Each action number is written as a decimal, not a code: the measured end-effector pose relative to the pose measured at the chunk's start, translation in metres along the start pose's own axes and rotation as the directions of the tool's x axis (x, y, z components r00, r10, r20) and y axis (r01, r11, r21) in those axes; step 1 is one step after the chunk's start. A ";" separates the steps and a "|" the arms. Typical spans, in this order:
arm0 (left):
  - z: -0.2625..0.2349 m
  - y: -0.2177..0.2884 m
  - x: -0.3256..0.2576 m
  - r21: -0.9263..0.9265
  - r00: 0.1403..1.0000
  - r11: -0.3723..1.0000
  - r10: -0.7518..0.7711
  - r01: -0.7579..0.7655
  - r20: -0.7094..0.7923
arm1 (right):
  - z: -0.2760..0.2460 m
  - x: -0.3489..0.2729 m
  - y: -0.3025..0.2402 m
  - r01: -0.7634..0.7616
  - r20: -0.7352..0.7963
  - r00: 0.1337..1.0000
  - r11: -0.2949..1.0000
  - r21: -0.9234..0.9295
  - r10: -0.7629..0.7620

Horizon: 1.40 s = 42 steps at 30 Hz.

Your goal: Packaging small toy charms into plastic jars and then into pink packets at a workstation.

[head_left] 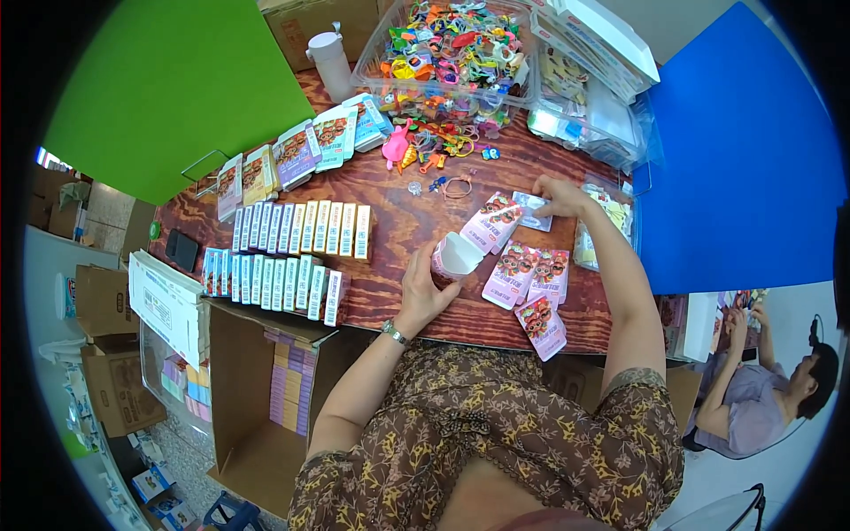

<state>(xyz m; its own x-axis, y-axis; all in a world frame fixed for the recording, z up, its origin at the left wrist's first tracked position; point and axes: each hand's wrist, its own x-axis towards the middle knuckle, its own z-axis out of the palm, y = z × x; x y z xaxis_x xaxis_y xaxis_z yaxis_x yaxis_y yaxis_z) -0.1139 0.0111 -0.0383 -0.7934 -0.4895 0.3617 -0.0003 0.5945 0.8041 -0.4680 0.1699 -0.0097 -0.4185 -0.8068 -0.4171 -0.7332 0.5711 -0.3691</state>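
Observation:
My left hand (423, 294) is wrapped round a small pink carton (458, 255) whose top gapes towards me, its inside white. At the far side of the pink packets, my right hand (563, 196) has its fingers closed at the edge of a flat, silvery-blue packet (529, 211) on the table. Close to the carton's mouth lies a pink printed packet (492, 221). Several more pink packets (511, 274) overlap between my forearms, and one (542, 329) reaches the table's near edge.
A clear tub (363, 75) of colourful small toys stands at the back, with loose toys (434, 142) before it. Rows of small boxes (292, 232) and fanned flat cartons (297, 155) lie left. Green (168, 88) and blue (744, 159) panels flank the wooden table. A co-worker (761, 389) sits right.

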 end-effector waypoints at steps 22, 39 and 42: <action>-0.003 0.012 0.007 0.078 0.992 0.991 -0.102 0.108 -0.072 | -0.012 -0.095 -0.186 0.421 -0.455 0.862 0.816 0.397 -0.223; -0.009 0.014 -0.003 0.083 0.988 0.991 -0.094 0.105 -0.122 | 0.005 -0.073 -0.214 0.626 -0.241 0.744 0.776 -0.074 -0.623; -0.008 0.023 0.001 0.075 0.991 0.997 -0.003 0.014 -0.136 | 0.023 -0.073 -0.223 0.566 -0.277 0.762 0.810 -0.153 -0.585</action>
<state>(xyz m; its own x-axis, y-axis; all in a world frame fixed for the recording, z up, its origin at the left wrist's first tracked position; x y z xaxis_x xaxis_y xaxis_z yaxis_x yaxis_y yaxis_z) -0.1098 0.0192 -0.0153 -0.7034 -0.5736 0.4198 -0.0570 0.6342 0.7711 -0.2618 0.1052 0.0841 -0.0385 -0.9911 0.1277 -0.9127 -0.0171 -0.4083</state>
